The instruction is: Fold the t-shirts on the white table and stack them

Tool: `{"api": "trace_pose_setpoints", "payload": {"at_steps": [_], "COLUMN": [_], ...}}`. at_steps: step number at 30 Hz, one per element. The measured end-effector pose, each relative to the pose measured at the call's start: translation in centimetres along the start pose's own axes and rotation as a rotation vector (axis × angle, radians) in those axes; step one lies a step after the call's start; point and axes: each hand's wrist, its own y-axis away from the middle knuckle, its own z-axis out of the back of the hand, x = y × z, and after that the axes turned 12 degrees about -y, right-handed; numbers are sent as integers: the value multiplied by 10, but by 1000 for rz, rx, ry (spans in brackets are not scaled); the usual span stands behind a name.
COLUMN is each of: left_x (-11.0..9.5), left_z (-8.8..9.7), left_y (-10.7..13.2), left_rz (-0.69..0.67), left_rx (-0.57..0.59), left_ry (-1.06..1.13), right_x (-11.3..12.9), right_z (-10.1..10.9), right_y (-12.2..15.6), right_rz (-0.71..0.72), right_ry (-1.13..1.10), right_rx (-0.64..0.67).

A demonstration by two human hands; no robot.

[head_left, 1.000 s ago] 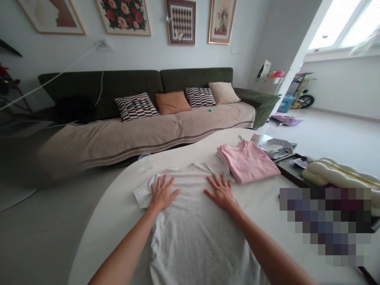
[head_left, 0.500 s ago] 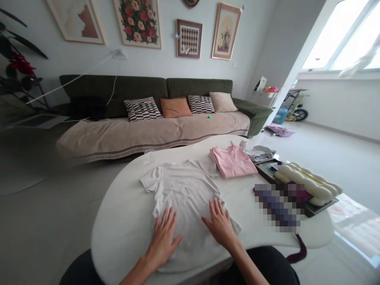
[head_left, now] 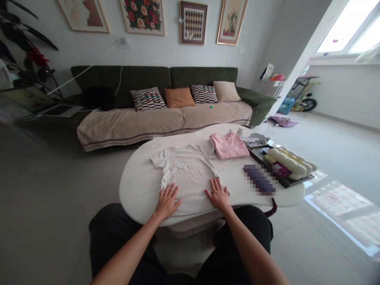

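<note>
On the rounded white bench [head_left: 135, 186], a light-grey, short-sleeved, soft-fabric T-shirt [head_left: 190, 168] lies spread flat.

Its long axis, hem to collar, runs away from the black-trousered knees [head_left: 109, 233] toward the dark-green fabric sofa [head_left: 203, 75]. The left hand [head_left: 168, 202] rests on its lower left and the right hand [head_left: 218, 194] on its lower right, about equally near the hem, with most of the cloth beyond the fingertips. Each grip is flattened, palm down, fingers spread, with no cloth pinched in it. The hem lies close to the bench's near edge. White bench top shows along the left side; on the right, a folded pink fabric shirt [head_left: 228, 145] lies just beside the far sleeve, then a dark rectangular tray [head_left: 259, 152].
</note>
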Motion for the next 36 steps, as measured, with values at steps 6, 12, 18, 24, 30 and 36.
{"api": "trace_pose_setpoints", "payload": {"at_steps": [6,12,18,24,30,36], "left_x": [0,4,5,10,40,66], "left_z": [0,-6,-8,2,19,16], "left_y": [-1,-1,-1,3,40,55], "left_rz": [-2,-18,-31,-82,-210,-141], "left_rx": [-4,-47,-77,-29,-12,-11], "left_ry": [-2,16,65,135,227,310], "right_x": [0,0,-3,-11,-61,-83], "right_z": [0,-3,-9,-15,20,32], "right_y": [-1,-3,-4,-10,-1,19], "right_rz": [-10,-13,-8,52,229,112], "right_ry": [-5,21,38,-111,-452,-623], "right_rx": [5,-23,-32,-126,-78,-26]}}
